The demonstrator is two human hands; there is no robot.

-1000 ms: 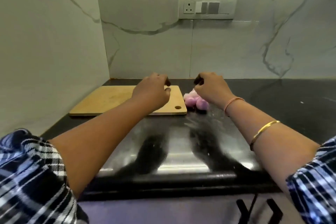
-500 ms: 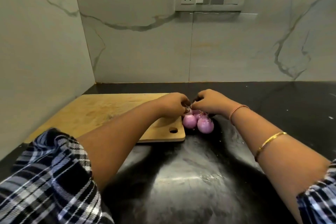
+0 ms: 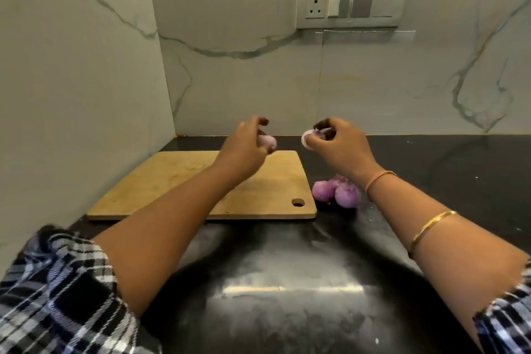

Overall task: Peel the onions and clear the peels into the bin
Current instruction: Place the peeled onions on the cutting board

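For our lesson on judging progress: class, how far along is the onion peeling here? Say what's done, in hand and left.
Done, it seems: the pile of onions beside the cutting board looks smooth and purple, likely peeled. In hand: the left hand grips one onion; the right hand pinches a pale piece, probably peel. Left: clearing peels; no bin is in view.

purple onions (image 3: 334,191), tan cutting board (image 3: 178,181), black countertop (image 3: 431,158)

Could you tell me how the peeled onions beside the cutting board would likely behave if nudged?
Round and smooth, the peeled onions would probably roll on the glossy black counter. Their bare surfaces look slick, so perhaps slippery.
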